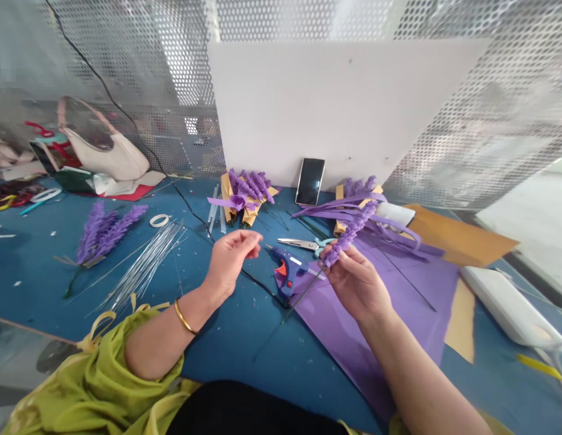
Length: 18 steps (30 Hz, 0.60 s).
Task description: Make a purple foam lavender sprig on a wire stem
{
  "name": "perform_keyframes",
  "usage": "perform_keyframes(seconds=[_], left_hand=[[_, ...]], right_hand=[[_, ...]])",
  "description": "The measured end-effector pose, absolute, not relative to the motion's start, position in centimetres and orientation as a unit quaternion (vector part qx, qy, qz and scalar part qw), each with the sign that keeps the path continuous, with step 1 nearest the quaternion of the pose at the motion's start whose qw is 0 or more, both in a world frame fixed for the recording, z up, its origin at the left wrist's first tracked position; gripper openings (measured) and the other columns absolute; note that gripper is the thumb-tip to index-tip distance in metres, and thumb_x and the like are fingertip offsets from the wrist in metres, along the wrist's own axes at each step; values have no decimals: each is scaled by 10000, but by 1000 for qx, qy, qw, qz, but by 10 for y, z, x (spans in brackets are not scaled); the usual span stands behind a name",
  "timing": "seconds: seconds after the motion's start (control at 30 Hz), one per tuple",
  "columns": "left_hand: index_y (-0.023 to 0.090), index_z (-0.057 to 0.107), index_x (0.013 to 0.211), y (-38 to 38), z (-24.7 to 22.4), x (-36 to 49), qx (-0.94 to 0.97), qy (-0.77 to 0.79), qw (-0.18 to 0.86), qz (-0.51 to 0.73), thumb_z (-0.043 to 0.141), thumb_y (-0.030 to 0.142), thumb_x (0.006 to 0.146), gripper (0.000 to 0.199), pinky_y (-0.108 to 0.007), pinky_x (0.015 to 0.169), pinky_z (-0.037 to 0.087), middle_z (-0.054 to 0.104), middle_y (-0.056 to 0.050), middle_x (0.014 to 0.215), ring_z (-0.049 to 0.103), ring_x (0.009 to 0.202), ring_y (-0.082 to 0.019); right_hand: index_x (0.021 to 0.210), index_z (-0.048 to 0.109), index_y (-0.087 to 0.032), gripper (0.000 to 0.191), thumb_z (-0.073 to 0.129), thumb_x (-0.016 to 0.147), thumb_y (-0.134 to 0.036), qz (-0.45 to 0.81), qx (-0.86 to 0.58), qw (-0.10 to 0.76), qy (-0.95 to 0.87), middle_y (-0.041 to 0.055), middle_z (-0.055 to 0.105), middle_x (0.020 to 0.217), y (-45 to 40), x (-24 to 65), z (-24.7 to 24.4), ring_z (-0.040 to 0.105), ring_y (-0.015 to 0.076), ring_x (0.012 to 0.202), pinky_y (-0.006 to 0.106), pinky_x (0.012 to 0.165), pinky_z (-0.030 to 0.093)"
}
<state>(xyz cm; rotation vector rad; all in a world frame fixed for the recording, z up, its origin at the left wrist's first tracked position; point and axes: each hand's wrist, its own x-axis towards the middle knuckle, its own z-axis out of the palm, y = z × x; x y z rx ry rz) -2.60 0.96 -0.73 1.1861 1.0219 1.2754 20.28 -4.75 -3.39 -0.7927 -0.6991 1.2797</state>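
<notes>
My right hand (356, 281) is closed on a purple artificial lavender stem (353, 226). Its fuzzy flower spike tilts up to the right, and a thin green stalk slants down to the left from my fingers. My left hand (233, 257) hovers over the blue table with thumb and fingertips pressed together; anything between them is hidden or too small to see. Between my hands lies a blue glue gun (290, 269) with an orange trigger. Scissors (301, 244) with pale blue handles rest just behind it. A purple sheet (417, 290) spreads under my right hand.
Wrapped lavender bunches (251, 187) and a phone (310, 181) stand along a white board (335, 109). Purple ribbons (399, 232) lie at right. Thin wires (147, 266), a tape roll (159, 220) and loose lavender (104, 232) are at left. A black cord (172, 181) crosses the table.
</notes>
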Motion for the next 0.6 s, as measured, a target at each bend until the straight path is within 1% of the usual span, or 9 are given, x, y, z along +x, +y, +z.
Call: perform_keyframes(seconds=[0.03,0.07,0.1,0.2,0.27,0.37,0.5,0.53,0.6], left_hand=[[193,783,882,10,-7,-26,496,424,538,534,791,301,751,170,-253,662,464,724,-22,767,610,656,-116],[202,787,961,10,-6,-26,494,422,543,532,798,281,738,237,-260,690,478,750,-39,864,634,711,-127],[200,788,982,10,-6,-26,494,422,548,527,797,279,737,257,-264,704,484,755,-49,902,642,736,-132],[170,785,845,11,-9,-25,491,421,563,514,778,340,768,187,-261,676,472,701,-32,744,603,671,-119],[158,770,799,12,-10,-24,479,417,587,502,794,370,754,218,-254,636,454,644,-8,661,562,614,-105],[148,735,765,12,-11,-24,451,413,626,485,825,405,720,276,-238,584,421,586,18,621,510,566,-87],[171,612,628,11,-11,-24,432,395,650,486,802,490,737,387,-243,565,413,436,67,514,421,496,-82],[176,602,617,10,-11,-25,433,398,646,487,783,515,751,407,-253,578,426,435,65,507,431,496,-89],[178,603,587,10,-11,-25,450,414,620,492,719,542,805,440,-284,679,476,567,7,587,553,599,-126]], right_hand=[[942,742,-255,188,792,769,-308,566,-353,675,-315,4,718,914,-47,203,-34,651,138,802,274,762,545],[943,741,-255,191,794,769,-313,564,-353,675,-318,2,717,907,-47,203,-34,649,136,796,273,758,544],[942,740,-254,194,797,767,-318,564,-353,674,-321,0,716,899,-47,203,-34,647,134,792,271,757,543],[934,739,-257,189,801,769,-325,563,-354,670,-330,-5,711,885,-48,203,-33,640,133,785,272,754,541],[935,741,-258,184,798,774,-325,564,-356,666,-334,-4,709,889,-48,202,-32,635,136,788,275,751,541],[928,749,-250,193,812,755,-307,573,-351,667,-321,-4,707,890,-49,201,-31,635,128,793,255,746,540],[919,759,-246,195,820,739,-292,586,-349,663,-310,-11,706,877,-49,200,-31,628,110,764,229,731,536],[923,760,-247,191,815,745,-292,585,-350,661,-313,-10,706,878,-49,200,-32,629,113,766,234,736,536],[925,761,-249,183,805,751,-285,582,-351,662,-316,-3,707,895,-49,200,-32,635,121,787,244,757,537]])
